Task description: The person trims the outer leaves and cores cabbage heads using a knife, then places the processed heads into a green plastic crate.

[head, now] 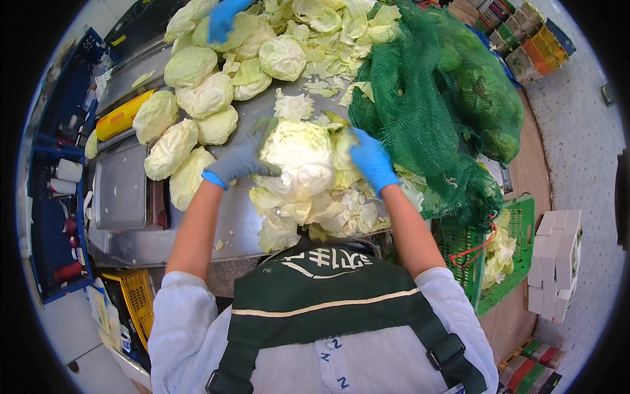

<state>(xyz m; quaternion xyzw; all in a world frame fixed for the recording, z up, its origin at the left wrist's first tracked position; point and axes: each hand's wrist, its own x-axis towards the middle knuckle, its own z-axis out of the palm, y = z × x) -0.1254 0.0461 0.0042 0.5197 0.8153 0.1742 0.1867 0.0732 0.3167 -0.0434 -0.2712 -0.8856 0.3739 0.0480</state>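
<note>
A pale cabbage head point(298, 152) sits before me on a metal worktable point(231, 216), its cut base showing. My left hand point(243, 152), in a grey glove over a blue one, grips its left side with the thumb along the near face. At its right is my right hand point(371, 160), blue-gloved and blurred, with curled fingers on a loose outer leaf point(344, 152); the fingertips are partly hidden. Loose leaves point(339, 212) lie heaped under and in front of the head. A cut stem piece with leaf scraps point(294, 105) lies just beyond it.
Several trimmed cabbages point(204, 93) crowd the left, beside a yellow roll point(125, 115) and a scale point(120, 187). Green mesh sacks point(408, 98) bulge at right above a green crate point(512, 266). Another person's blue-gloved hand point(224, 22) reaches among the far cabbages.
</note>
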